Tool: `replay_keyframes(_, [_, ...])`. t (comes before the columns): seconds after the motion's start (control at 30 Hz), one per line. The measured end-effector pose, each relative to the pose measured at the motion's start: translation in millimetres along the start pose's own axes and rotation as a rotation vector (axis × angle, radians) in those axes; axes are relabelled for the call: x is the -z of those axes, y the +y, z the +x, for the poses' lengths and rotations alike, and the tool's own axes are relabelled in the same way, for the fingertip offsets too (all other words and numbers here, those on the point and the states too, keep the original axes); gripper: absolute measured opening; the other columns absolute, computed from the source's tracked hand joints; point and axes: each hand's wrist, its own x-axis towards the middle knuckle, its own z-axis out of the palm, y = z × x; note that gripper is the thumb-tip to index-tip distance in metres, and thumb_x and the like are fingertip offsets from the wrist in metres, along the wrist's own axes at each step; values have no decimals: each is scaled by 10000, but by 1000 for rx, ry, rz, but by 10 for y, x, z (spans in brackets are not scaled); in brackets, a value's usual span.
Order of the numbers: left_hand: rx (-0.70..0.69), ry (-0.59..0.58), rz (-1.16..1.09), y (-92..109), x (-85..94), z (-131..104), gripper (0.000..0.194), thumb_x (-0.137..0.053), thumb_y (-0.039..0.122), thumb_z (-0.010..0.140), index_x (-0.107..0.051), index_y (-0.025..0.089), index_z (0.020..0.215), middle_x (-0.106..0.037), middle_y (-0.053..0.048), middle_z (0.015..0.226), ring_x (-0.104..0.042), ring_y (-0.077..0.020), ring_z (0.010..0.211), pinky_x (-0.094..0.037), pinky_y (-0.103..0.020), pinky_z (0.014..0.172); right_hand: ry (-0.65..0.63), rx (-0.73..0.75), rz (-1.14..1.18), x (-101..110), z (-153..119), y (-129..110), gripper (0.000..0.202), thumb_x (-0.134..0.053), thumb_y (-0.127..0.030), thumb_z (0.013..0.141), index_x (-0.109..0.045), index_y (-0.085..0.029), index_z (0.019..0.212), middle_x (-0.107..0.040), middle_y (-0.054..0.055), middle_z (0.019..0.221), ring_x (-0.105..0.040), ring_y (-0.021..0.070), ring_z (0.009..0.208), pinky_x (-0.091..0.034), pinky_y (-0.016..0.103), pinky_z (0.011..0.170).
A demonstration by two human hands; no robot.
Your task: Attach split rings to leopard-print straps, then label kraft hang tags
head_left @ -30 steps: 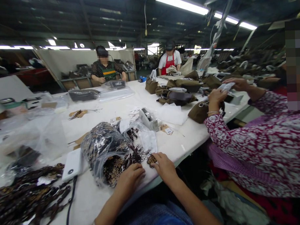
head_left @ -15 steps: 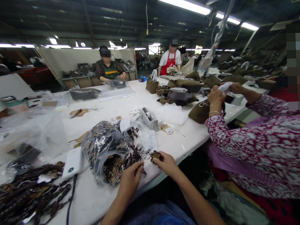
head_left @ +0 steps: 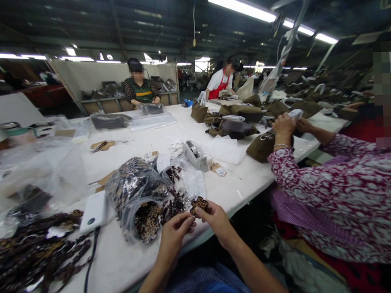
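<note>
Already, in the head view, the leopard-print piece (head_left: 200,203) is clamped between the fingers of the right hand (head_left: 220,224), over the surface (head_left: 147,139) beside the clear bag (head_left: 132,178), within the left hand's (head_left: 171,238) reach; whether those left fingers, drawn close together, grip anything, I cannot tell.

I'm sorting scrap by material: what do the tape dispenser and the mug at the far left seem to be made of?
Tape dispenser: probably hard plastic, light grey, smooth with crisp moulded edges.

Mug: material unclear; green and pink body, perhaps coated metal or plastic. Its lid looks shiny and metallic.
</note>
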Motion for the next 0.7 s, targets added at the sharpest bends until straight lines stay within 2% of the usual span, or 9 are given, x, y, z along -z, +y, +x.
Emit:
replay_keyframes(0.13, [16,61,-72,-18,64,-43,387,-775,446,716,-758,136,946,-760,-81,834,-705,-211,779,-578,-299,709,-28,17,16,-60,-11,78,283,-716,-421,804,-691,-157,903,-669,15,792,-542,138,680,-435,246,642])
replay_keyframes(0.23, [-32,136,-41,-3,149,-78,398,-753,474,732,-759,140,947,-757,-85,876,-699,-222,824,-586,-310,728,-86,54,-33,-53,30,118,289,-653,-431,862,-682,-162,962,-695,32,834,-615,164,738,-482,261,684])
replay_keyframes(0.3, [-93,213,44,19,236,-103,397,-740,496,734,-757,152,930,-752,-75,911,-693,-221,825,-581,-309,739,-69,138,-216,-27,103,132,322,-502,-424,957,-661,-161,1052,-714,63,904,-658,180,789,-515,275,707])
replay_keyframes(0.37, [-158,285,159,46,331,-121,381,-723,506,745,-746,166,913,-745,-60,913,-688,-221,825,-568,-308,760,-12,244,-463,-10,214,144,337,-404,-366,1000,-650,-164,1110,-712,91,997,-669,191,867,-531,288,755])
replay_keyframes(0.43, [-228,324,286,72,415,-128,348,-686,503,779,-730,179,902,-736,-54,909,-682,-229,861,-550,-320,807,9,317,-649,-25,350,162,272,-448,-273,976,-676,-183,1095,-695,92,1063,-643,200,965,-509,302,855])
replay_keyframes(0.5, [-314,327,386,97,470,-125,312,-650,486,811,-715,190,882,-726,-64,952,-665,-250,957,-522,-344,885,-11,333,-728,-79,487,187,247,-510,-165,916,-710,-210,1053,-679,82,1097,-599,214,1043,-459,318,940])
replay_keyframes(0.6, [-399,296,437,124,502,-116,279,-625,463,829,-699,196,857,-711,-89,1041,-621,-275,1091,-482,-376,969,-36,317,-817,-197,645,228,296,-515,-65,856,-741,-227,955,-675,81,1087,-565,231,1063,-438,321,944])
replay_keyframes(0.7, [-372,252,425,130,510,-116,288,-613,467,837,-697,192,855,-708,-109,1064,-625,-281,1092,-494,-388,956,-33,297,-804,-266,719,246,269,-539,-52,825,-747,-220,851,-681,86,1081,-563,242,1061,-442,330,932])
